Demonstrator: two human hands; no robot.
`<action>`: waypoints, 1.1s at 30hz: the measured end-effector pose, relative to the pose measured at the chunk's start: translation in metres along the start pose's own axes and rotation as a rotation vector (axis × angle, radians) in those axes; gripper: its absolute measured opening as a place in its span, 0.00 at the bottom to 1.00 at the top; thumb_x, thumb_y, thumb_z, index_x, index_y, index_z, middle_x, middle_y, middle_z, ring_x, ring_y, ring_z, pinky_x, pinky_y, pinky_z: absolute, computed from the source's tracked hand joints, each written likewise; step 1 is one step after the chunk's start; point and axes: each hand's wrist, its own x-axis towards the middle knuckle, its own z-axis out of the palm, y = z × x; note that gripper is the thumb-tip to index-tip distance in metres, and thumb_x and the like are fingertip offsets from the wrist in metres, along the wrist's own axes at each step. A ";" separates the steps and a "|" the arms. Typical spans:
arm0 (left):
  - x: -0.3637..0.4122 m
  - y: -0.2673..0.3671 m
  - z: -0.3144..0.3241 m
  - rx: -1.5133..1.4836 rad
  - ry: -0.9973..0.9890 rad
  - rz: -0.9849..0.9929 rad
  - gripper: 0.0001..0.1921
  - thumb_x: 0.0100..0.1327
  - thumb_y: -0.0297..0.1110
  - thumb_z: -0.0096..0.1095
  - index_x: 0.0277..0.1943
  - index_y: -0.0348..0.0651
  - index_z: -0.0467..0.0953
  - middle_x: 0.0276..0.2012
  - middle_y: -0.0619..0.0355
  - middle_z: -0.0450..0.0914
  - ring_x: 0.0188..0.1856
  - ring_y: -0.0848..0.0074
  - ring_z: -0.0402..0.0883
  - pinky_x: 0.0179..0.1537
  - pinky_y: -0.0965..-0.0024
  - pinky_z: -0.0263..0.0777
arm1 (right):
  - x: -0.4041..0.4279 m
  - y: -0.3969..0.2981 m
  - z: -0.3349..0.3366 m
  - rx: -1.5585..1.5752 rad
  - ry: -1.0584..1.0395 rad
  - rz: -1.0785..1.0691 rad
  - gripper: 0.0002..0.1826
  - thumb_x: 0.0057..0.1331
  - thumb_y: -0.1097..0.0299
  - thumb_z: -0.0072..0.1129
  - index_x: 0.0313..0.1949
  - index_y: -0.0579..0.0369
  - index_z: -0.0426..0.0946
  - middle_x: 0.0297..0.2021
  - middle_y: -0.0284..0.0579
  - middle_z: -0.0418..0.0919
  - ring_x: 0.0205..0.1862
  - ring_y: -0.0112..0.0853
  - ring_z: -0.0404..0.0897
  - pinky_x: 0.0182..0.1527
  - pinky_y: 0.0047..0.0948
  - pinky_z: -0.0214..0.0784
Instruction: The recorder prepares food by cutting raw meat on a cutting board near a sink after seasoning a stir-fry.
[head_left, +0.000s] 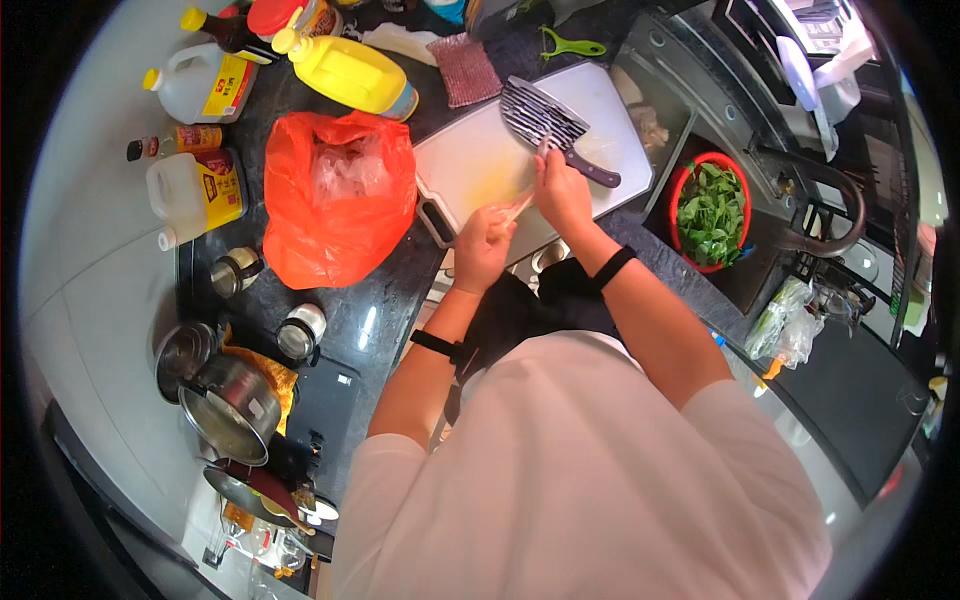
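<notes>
Between my two hands stretches a thin, pale strip (519, 205); what it is made of I cannot tell. My left hand (484, 244) grips its lower end near the board's handle. The upper end is pinched in the fingers of my right hand (562, 191), close to the cleaver. Beneath them lies a white cutting board (469, 161) with a yellowish stain, reaching the counter's front edge. A cleaver (541, 112) with a wet-looking, streaked blade and dark handle rests flat on the board's right half.
Left of the board sits a red plastic bag (337, 247) with clear plastic inside. A yellow bottle (352, 71) and a pinkish scrubbing cloth (465, 69) lie behind. A green peeler (574, 46) is farther back. In the sink, a red basket (748, 199) holds leafy greens (709, 214). Pots (232, 405) stand far left.
</notes>
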 end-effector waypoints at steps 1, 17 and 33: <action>0.002 0.002 0.000 -0.049 0.014 -0.098 0.10 0.62 0.24 0.68 0.43 0.39 0.73 0.46 0.45 0.84 0.48 0.49 0.82 0.49 0.59 0.77 | 0.003 0.001 -0.002 -0.001 0.010 -0.007 0.14 0.74 0.60 0.53 0.36 0.57 0.65 0.19 0.59 0.76 0.24 0.62 0.77 0.29 0.60 0.65; 0.018 0.018 0.011 0.256 -0.061 0.136 0.09 0.63 0.25 0.65 0.43 0.38 0.72 0.43 0.45 0.74 0.42 0.49 0.78 0.42 0.53 0.75 | -0.007 0.035 -0.120 -0.110 -0.066 -0.138 0.22 0.64 0.68 0.56 0.58 0.48 0.71 0.34 0.53 0.81 0.36 0.52 0.82 0.38 0.49 0.73; 0.008 0.002 0.009 0.284 -0.082 0.237 0.13 0.59 0.18 0.59 0.46 0.34 0.67 0.45 0.40 0.72 0.43 0.43 0.75 0.43 0.52 0.73 | -0.095 -0.025 -0.158 0.016 -0.479 0.022 0.12 0.68 0.63 0.62 0.49 0.49 0.73 0.30 0.53 0.82 0.34 0.52 0.82 0.33 0.48 0.73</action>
